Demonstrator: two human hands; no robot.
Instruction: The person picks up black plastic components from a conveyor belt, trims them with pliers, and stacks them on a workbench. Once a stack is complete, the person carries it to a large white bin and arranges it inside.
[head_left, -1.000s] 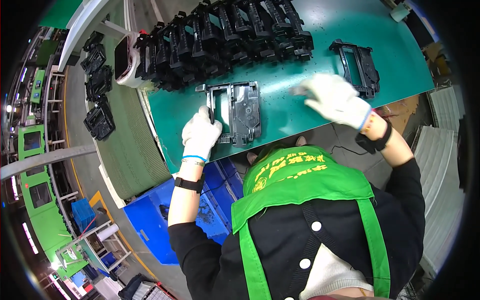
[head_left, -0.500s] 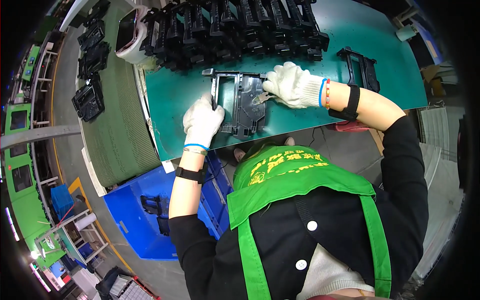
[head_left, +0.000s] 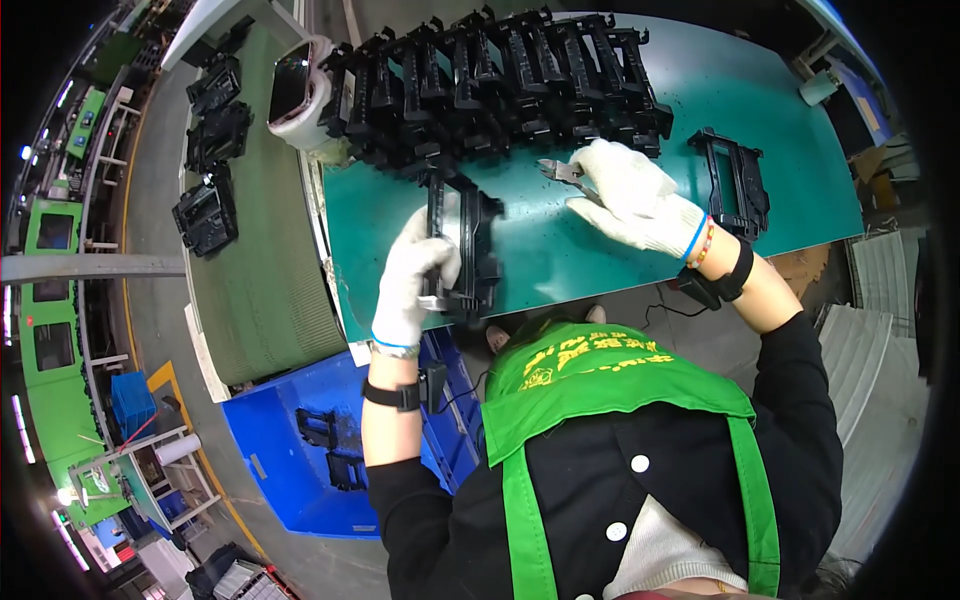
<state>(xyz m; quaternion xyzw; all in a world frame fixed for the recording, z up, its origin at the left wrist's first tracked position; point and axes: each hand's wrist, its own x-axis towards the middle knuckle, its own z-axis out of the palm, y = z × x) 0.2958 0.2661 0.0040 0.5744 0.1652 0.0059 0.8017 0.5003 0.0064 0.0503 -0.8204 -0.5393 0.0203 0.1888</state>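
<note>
My left hand [head_left: 413,272], in a white knit glove, grips a black plastic frame [head_left: 476,245] by its left edge. The frame is tilted up on its side and slightly smeared by motion. To its right, over the green table [head_left: 560,260], my gloved right hand [head_left: 632,195] is closed around a pair of cutting pliers [head_left: 563,172]. Their metal jaws point left, away from the frame; the palm hides the handles. Beyond both hands stands a row of upright black plastic frames [head_left: 500,85].
Another black frame [head_left: 735,185] lies at the table's right. A conveyor belt [head_left: 265,290] runs along the left, carrying several black parts [head_left: 207,212]. A blue bin [head_left: 290,480] with black parts sits below. A phone [head_left: 291,85] rests in a white holder by the row.
The black frame has gone from lying flat to tilted on its side in my left hand. My right hand with the pliers has moved away from it to the right.
</note>
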